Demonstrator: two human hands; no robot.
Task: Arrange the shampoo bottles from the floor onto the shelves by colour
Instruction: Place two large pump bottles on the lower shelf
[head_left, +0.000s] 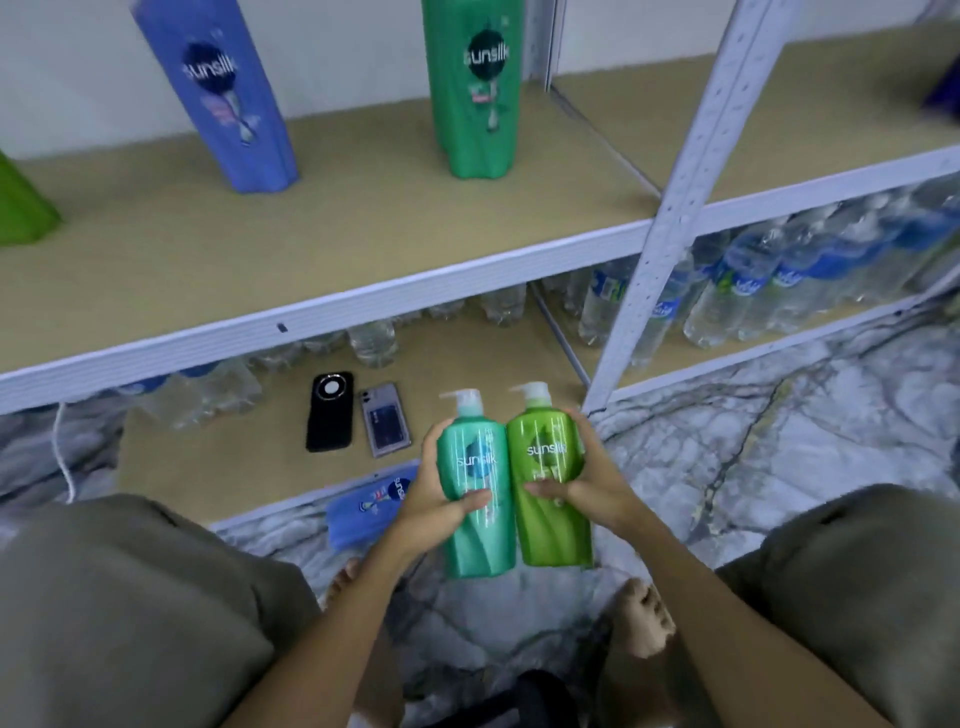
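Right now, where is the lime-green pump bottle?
Low centre of the head view: the lime-green pump bottle is gripped by the right hand, touching the teal pump bottle.

Teal bottle (478, 493); lime bottle (553, 483); upright, touching.

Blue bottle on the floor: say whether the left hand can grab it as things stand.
Probably not yet. The blue bottle lies close beside the left hand, nothing covering it, but that hand grips the teal bottle.

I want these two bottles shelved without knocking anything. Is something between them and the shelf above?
Nothing visible blocks the way. The left hand grips the teal bottle, the right hand the lime bottle; the shelf has bare board in front of the standing green bottle.
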